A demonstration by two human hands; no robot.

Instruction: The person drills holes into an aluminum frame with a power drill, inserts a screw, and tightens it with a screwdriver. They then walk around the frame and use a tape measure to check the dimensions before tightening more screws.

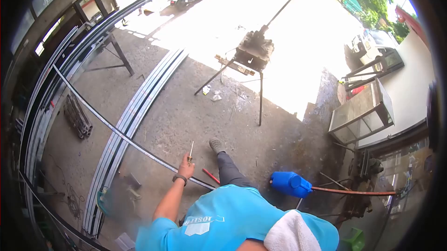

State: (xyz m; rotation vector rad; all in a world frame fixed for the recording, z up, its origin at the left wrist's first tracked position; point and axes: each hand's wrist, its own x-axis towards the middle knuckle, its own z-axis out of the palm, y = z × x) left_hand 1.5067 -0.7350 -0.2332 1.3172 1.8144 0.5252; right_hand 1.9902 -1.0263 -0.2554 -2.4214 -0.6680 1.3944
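My left hand (pixel 186 168), with a dark band on its wrist, is closed round the handle of a screwdriver (pixel 192 148). The thin shaft points away from me. Just beyond the wrist runs a long thin metal bar (pixel 139 147), raised at its far left end and reaching my body. Right of the hand is a short red rod (pixel 210 175), close to my leg. My right hand does not show; the blue shirt (pixel 242 209) and a white towel (pixel 291 234) fill the bottom of the view.
Long metal profiles (pixel 135 111) lie on the concrete floor to the left, with more on a rack (pixel 39 125). Ahead stands a metal stand (pixel 253 53) on legs. At right are a blue jerrycan (pixel 291 183), a brown bar (pixel 354 191) and a framed glass case (pixel 363 111).
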